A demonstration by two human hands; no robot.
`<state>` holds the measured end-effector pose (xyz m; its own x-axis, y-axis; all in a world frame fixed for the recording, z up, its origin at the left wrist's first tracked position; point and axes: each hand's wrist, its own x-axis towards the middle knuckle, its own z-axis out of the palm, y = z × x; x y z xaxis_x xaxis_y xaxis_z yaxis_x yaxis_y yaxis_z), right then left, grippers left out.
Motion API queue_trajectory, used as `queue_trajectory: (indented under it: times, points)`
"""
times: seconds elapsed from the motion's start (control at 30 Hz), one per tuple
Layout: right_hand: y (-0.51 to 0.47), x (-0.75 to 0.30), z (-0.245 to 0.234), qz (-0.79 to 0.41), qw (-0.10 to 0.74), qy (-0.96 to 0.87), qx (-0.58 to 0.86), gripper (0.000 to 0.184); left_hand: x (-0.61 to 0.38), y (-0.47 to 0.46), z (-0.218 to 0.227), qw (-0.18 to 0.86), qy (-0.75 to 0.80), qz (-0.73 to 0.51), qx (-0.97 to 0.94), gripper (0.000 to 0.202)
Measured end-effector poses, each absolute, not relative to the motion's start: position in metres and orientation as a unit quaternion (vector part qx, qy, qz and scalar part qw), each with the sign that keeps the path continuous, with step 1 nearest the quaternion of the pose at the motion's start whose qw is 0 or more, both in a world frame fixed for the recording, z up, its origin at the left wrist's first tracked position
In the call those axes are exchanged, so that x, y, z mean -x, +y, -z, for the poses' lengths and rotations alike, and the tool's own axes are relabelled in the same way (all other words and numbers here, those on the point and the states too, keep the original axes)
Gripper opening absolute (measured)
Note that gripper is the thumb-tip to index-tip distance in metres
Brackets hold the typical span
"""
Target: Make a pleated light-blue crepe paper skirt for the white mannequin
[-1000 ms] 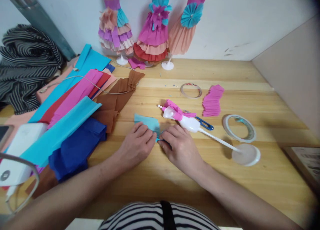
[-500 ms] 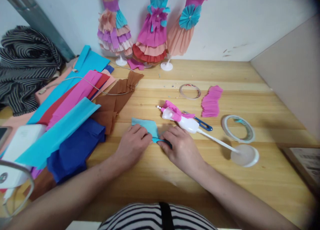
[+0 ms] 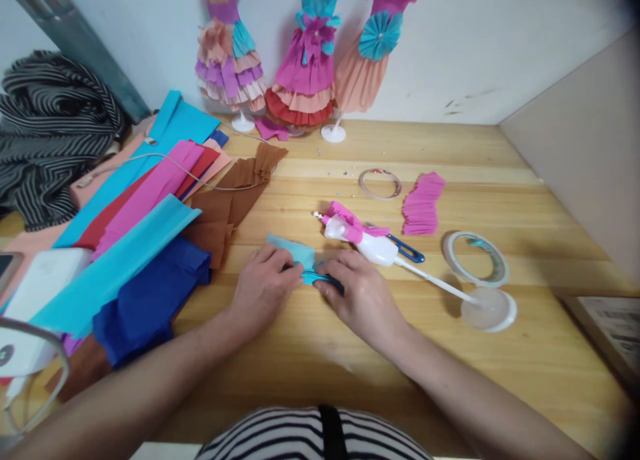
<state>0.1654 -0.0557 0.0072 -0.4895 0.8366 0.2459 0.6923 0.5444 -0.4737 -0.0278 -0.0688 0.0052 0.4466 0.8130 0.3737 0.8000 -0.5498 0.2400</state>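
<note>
Between my hands lies a small light-blue piece of crepe paper (image 3: 300, 253), its near edge folded into a narrow strip. My left hand (image 3: 267, 277) is closed on the paper's left part, thumb and fingertips pinching the fold. My right hand (image 3: 357, 287) is closed on the right end of the folded edge. A dark shape shows under its fingers; what it is cannot be made out. Just beyond my right hand lies a small doll-dress stand (image 3: 377, 248) with a white body, pink paper at its top and a round clear base.
Crepe paper sheets (image 3: 120, 267) in several colours pile up at left with a cable and white box (image 3: 45, 300). Three paper dresses (image 3: 305, 67) stand by the wall. Tape rolls (image 3: 476, 259), a gathered pink strip (image 3: 423, 203) and a blue-handled tool (image 3: 407, 248) lie at right.
The paper's far edge has drawn slightly nearer and its flat part looks smaller. My left hand has shifted slightly; my right hand has barely moved.
</note>
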Motion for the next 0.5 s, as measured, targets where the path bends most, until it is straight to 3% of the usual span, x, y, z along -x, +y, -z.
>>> queue_trajectory:
  times: [0.2,0.33,0.43,0.5]
  points:
    - [-0.056,-0.164,-0.008,-0.148,0.217,-0.852,0.452,0.004,0.027,-0.07,-0.004,0.0,0.467,-0.256,-0.846,0.015]
    - [-0.056,-0.164,-0.008,-0.142,0.235,-0.856,0.438,0.008,0.031,-0.075,-0.014,0.018,0.488,-0.365,-0.792,0.018]
    - [-0.054,-0.166,-0.01,-0.144,0.29,-0.844,0.428,0.012,0.031,-0.085,-0.025,0.141,0.53,-0.461,-0.698,0.015]
    - [-0.053,-0.167,-0.015,-0.135,0.328,-0.829,0.433,0.012,0.026,-0.092,-0.029,0.319,0.581,-0.457,-0.593,0.019]
